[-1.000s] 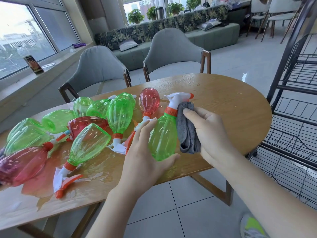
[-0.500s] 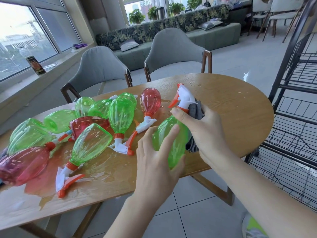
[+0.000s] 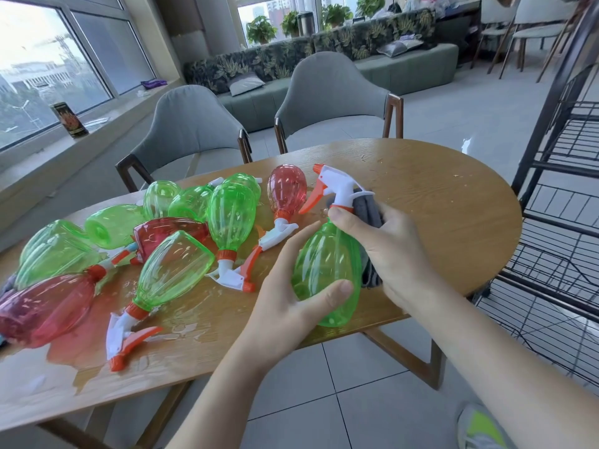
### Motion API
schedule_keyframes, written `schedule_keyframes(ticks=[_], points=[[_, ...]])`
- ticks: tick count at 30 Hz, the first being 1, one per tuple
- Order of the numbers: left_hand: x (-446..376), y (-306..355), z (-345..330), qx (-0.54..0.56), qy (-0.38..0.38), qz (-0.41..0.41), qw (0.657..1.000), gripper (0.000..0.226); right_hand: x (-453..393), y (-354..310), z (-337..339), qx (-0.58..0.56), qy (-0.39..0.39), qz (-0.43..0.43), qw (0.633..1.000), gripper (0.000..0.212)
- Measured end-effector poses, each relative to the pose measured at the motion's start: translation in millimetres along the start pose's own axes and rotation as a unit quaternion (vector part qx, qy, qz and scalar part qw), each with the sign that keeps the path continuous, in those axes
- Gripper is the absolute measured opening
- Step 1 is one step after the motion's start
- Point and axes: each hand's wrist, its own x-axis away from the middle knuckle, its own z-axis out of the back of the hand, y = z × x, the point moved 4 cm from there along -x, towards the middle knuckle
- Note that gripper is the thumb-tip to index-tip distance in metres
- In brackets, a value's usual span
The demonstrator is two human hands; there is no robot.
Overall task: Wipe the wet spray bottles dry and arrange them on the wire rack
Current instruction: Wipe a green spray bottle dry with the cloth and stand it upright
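A green spray bottle with a white and orange trigger head is held over the table's near edge. My left hand grips its lower body, thumb across the front. My right hand wraps a grey cloth round the bottle's neck and far side. Several more green and red spray bottles lie on their sides on the wet wooden table to the left. The black wire rack stands at the right.
Puddles of water spread over the table's near left part. Two grey chairs stand behind the table. A window sill with a dark can runs along the left. Tiled floor lies below, and a shoe shows at bottom right.
The green bottle has been turned from lying flatter to more upright, with its trigger head now pointing up and left. My right hand with the cloth has moved up round the neck.
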Motion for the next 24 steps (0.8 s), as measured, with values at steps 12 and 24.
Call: schedule_keyframes(ticks=[12, 24], points=[[0, -9, -6, -0.182, 0.095, -0.035, 0.978, 0.089, 6, -5, -6, 0.098, 0.061, 0.055, 0.992, 0.038], [-2, -9, 0, -0.078, 0.062, -0.013, 0.995, 0.085, 9, -15, -7, 0.177, 0.082, 0.096, 0.976, 0.054]])
